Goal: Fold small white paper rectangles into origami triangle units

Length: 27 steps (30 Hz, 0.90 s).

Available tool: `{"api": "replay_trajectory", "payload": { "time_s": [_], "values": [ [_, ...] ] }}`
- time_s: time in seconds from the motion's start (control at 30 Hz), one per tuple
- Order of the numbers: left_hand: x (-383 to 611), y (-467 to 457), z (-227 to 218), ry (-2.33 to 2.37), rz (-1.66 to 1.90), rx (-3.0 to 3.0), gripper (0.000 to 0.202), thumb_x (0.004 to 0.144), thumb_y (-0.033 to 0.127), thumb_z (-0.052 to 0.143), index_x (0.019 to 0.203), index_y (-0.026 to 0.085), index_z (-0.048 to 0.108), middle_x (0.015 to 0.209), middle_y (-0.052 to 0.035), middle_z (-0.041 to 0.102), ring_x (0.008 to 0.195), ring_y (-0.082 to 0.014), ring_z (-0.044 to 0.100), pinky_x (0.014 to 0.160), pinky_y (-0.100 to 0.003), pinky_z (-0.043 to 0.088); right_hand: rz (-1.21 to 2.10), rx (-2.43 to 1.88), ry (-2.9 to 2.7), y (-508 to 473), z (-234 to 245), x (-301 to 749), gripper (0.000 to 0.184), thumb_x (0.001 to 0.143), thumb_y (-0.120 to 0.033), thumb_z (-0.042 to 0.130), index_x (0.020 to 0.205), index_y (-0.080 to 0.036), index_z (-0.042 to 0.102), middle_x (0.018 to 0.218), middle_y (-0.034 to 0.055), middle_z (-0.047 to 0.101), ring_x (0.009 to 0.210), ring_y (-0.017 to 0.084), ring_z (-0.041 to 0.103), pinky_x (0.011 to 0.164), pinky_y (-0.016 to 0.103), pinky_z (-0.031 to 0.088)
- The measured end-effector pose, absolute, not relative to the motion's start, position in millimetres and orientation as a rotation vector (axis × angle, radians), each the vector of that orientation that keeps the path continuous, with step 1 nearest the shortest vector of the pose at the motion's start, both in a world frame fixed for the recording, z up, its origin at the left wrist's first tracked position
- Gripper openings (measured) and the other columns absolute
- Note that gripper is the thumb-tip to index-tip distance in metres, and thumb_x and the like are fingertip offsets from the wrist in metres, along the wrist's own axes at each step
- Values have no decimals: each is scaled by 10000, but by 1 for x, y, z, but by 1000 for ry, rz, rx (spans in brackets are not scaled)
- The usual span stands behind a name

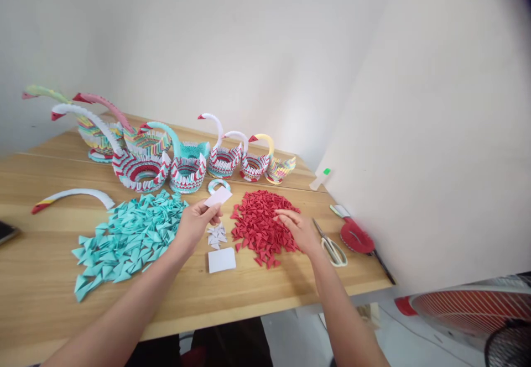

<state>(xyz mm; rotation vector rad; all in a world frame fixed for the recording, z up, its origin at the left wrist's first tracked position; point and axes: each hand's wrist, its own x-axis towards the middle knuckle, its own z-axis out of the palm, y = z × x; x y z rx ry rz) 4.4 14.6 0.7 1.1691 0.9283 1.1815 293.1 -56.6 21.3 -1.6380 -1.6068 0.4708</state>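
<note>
Between the thumb and fingers of my left hand (pixel 199 218) is a small white paper rectangle (pixel 218 196), tilted upward. My right hand (pixel 298 227) hovers over a heap of folded red paper triangles (pixel 265 231), its fingers stretched out and nothing visible in them. Below my left hand lies a little pile of folded white paper pieces (pixel 217 235). Nearer the table's front edge is a stack of white paper rectangles (pixel 222 260). A large heap of folded turquoise paper triangles (pixel 133 234) spreads to the left of my left hand.
Several folded-paper swans (pixel 143 168) stand along the back. A white curved neck piece (pixel 83 192) lies at left, a paper ring (pixel 218 184) mid-table. Scissors (pixel 333 250), a red paper piece (pixel 355 238) and a pen (pixel 385 267) lie right. A fan (pixel 464 312) stands beyond the table.
</note>
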Motion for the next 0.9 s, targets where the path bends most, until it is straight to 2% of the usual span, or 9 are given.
{"api": "replay_trajectory", "payload": {
  "time_s": [0.07,0.13,0.2,0.3,0.4,0.57,0.67,0.77,0.9],
  "values": [
    [4,15,-1,929,1182,1170,330,676,450,688,629,127,637,567,-38,631,508,-128,545,526,-237,434,387,-1660,-1724,-48,23,297,296,902,-381,508,1130,-280,666,1130,33,701,1047,225,636,942,389,461],
    [4,16,-2,925,1183,1169,329,677,449,689,638,126,642,575,-39,633,513,-131,549,529,-240,436,207,-1735,-1766,-32,22,305,301,930,-343,457,1145,-284,659,1184,30,677,1090,222,619,953,391,457],
    [4,17,-3,923,1186,1165,328,673,449,694,643,126,645,575,-39,631,513,-133,549,530,-243,438,84,-1831,-1821,-13,18,311,291,934,-289,440,1090,-278,685,1129,36,702,1047,225,638,923,382,468],
    [4,18,-2,934,1196,1150,339,662,456,702,637,124,642,573,-38,628,512,-133,546,529,-244,437,43,-1910,-1888,13,9,315,224,890,-231,517,960,-274,726,1032,46,732,971,239,657,880,356,462],
    [3,18,0,951,1206,1129,348,650,459,706,625,119,638,578,-39,628,518,-131,547,531,-242,438,21,-1986,-1918,28,-1,310,169,863,-234,560,892,-243,727,974,68,738,941,247,652,866,341,438],
    [5,16,1,962,1190,1123,348,643,458,696,629,117,632,571,-34,626,513,-128,543,527,-240,436,17,-2077,-1865,36,-9,302,151,828,-199,574,912,-169,695,956,129,721,964,270,630,869,343,412],
    [4,17,0,963,1187,1129,342,653,457,690,634,120,632,562,-33,626,512,-128,542,528,-238,432,56,-2054,-1813,33,-8,304,202,839,-163,528,969,-175,683,982,119,719,964,250,632,867,334,416],
    [4,18,-1,950,1182,1154,342,671,458,679,634,121,636,546,-33,622,510,-129,540,532,-238,428,124,-1959,-1759,21,-4,312,231,858,-207,507,1021,-206,670,1045,76,711,964,214,635,865,322,436],
    [4,18,-4,950,1189,1154,344,665,460,689,635,121,637,575,-36,630,516,-130,546,529,-239,430,238,-1812,-1676,-5,1,314,232,869,-320,497,960,-189,665,943,41,723,870,191,655,803,312,482]
  ]
}}
